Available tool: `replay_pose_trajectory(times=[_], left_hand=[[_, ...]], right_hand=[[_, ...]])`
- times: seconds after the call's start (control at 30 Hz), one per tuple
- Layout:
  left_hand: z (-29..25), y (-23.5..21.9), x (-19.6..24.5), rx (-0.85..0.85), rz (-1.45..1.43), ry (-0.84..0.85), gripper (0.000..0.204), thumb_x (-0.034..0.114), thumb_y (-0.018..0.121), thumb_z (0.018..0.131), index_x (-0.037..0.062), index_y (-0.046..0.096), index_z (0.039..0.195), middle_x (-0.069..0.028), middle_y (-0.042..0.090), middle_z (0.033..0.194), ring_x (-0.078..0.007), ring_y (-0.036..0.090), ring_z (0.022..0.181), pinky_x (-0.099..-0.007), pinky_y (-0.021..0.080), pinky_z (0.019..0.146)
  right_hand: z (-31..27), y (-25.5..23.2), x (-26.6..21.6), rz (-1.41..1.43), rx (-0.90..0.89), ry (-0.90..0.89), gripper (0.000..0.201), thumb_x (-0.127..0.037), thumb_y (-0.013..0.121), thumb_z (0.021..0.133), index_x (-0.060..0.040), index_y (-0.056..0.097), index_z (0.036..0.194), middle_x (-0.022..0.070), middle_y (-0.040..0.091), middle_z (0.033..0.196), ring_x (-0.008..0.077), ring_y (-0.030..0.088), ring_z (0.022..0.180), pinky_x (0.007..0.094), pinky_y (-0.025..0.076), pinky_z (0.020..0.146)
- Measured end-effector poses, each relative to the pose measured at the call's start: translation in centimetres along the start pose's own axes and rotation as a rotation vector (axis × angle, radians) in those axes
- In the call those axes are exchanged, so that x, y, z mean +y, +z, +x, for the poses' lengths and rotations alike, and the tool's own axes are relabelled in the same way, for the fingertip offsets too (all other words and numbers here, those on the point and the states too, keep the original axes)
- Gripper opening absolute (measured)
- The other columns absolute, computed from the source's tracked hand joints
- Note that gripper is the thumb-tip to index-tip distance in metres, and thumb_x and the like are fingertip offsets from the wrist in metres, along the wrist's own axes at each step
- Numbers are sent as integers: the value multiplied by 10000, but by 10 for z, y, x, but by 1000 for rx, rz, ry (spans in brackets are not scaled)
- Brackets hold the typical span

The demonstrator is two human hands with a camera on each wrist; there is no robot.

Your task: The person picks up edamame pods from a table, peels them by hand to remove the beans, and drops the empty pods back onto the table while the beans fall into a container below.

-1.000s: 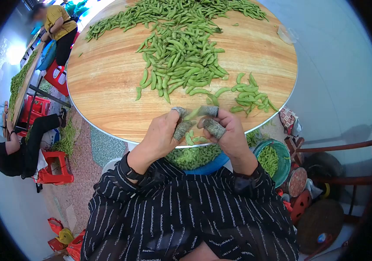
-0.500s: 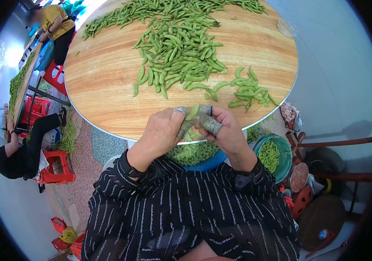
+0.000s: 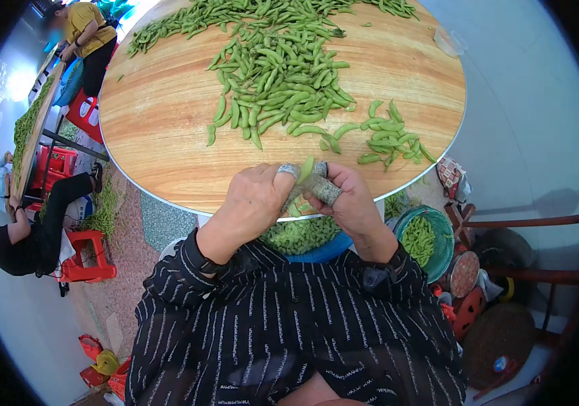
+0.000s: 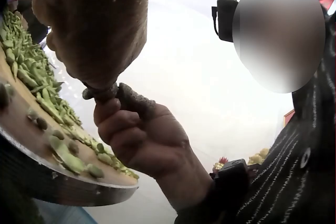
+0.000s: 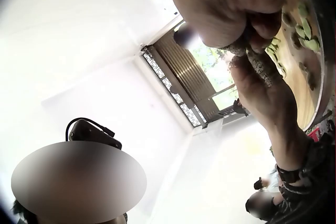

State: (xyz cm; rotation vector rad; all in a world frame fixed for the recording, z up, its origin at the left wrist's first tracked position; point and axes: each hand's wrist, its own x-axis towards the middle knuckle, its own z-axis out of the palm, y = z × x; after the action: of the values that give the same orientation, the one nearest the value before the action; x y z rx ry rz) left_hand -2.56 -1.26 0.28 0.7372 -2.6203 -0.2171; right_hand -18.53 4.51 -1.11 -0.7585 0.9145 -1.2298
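Observation:
A green soybean pod point(image 3: 306, 167) sticks up between the fingertips of both hands, just over the table's near edge. My left hand point(image 3: 252, 199) pinches it from the left, knuckles up. From the right, my right hand point(image 3: 352, 196) pinches its lower end between thumb and forefinger, the other fingers folded in. Grey speckled wraps cover thumb and forefinger on each hand. Behind the hands lies a big heap of soybean pods point(image 3: 283, 88), with a smaller cluster of pods point(image 3: 392, 139) to its right. In the left wrist view, a pod point(image 4: 67, 155) and small pieces lie by the rim.
The round wooden table point(image 3: 161, 135) ends just under my hands. Below its edge sits a blue basin point(image 3: 333, 249) of green beans. A green bucket point(image 3: 446, 254) with pods stands at right. Far left, people point(image 3: 5, 233) sit by another table and red stools point(image 3: 86, 257).
The pod between my fingers was blurred and flatter; now it stands more upright. My left hand has rolled over and moved slightly right, closer to the right hand.

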Motion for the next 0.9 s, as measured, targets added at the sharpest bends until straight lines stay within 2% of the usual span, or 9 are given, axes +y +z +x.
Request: replay_pose_trajectory(times=[0.3, 0.37, 0.4, 0.47, 0.5, 0.57, 0.7, 0.77, 0.9], left_hand=[[-7, 14, -1, -3, -128, -30, 330, 152, 684, 569, 36, 482, 803, -139, 512, 668, -295, 527, 604, -359, 413, 528], [-8, 22, 1, 110, -630, -214, 242, 189, 631, 710, 42, 472, 816, -89, 481, 577, -227, 491, 480, -305, 385, 462], [-8, 23, 2, 111, -628, -214, 242, 189, 631, 710, 42, 472, 816, -89, 481, 577, -227, 491, 480, -305, 385, 462], [-9, 25, 5, 75, -1257, -545, 199, 240, 523, 831, 51, 459, 824, -20, 434, 537, -132, 423, 421, -241, 339, 416], [-10, 26, 3, 76, -1257, -545, 199, 240, 523, 831, 51, 459, 824, -20, 434, 537, -132, 423, 421, -241, 339, 416], [-10, 29, -1, -5, -1937, -704, 151, 178, 437, 872, 36, 480, 894, 26, 447, 605, -50, 406, 496, -193, 330, 447], [-6, 35, 5, 26, -1586, -750, 235, 299, 501, 850, 72, 448, 823, 15, 424, 559, -58, 370, 443, -195, 290, 398], [0, 33, 15, 160, -1163, -488, 248, 316, 516, 839, 77, 449, 837, 20, 404, 559, -56, 343, 436, -189, 272, 400], [-4, 28, 0, -38, -1390, -558, 106, 170, 479, 859, 67, 479, 886, 28, 477, 663, -26, 390, 522, -172, 298, 440]], right_hand=[[2, -5, 12, -14, 3, -38, 69, -5, 515, 783, -41, 547, 833, -39, 520, 706, 24, 432, 599, 166, 335, 504], [2, -3, 11, -54, 3, -65, 67, -11, 512, 789, -33, 549, 840, -40, 521, 704, 23, 433, 592, 164, 338, 509], [2, -2, 11, -54, 0, -66, 67, -11, 512, 789, -33, 549, 840, -40, 521, 704, 23, 433, 592, 164, 338, 509], [2, 0, 13, -119, -11, -195, 106, -93, 567, 784, -38, 553, 874, -32, 521, 706, 26, 438, 582, 150, 334, 507], [2, 0, 14, -119, -12, -195, 106, -93, 567, 784, -38, 553, 874, -32, 521, 706, 26, 438, 582, 150, 334, 507], [3, -2, 17, -133, 15, -189, 92, -82, 557, 788, -37, 552, 869, -29, 531, 709, 23, 445, 582, 153, 338, 499], [3, -4, 16, -63, 36, -57, 123, 38, 487, 757, -17, 549, 849, -32, 526, 706, 28, 448, 622, 175, 357, 533], [2, -3, 18, -245, 54, -105, 164, 73, 457, 708, 1, 536, 833, -15, 517, 688, 42, 436, 636, 188, 358, 542], [0, -5, 21, -406, 30, -228, 203, 92, 438, 661, 20, 522, 832, 13, 514, 682, 64, 436, 653, 205, 370, 558]])
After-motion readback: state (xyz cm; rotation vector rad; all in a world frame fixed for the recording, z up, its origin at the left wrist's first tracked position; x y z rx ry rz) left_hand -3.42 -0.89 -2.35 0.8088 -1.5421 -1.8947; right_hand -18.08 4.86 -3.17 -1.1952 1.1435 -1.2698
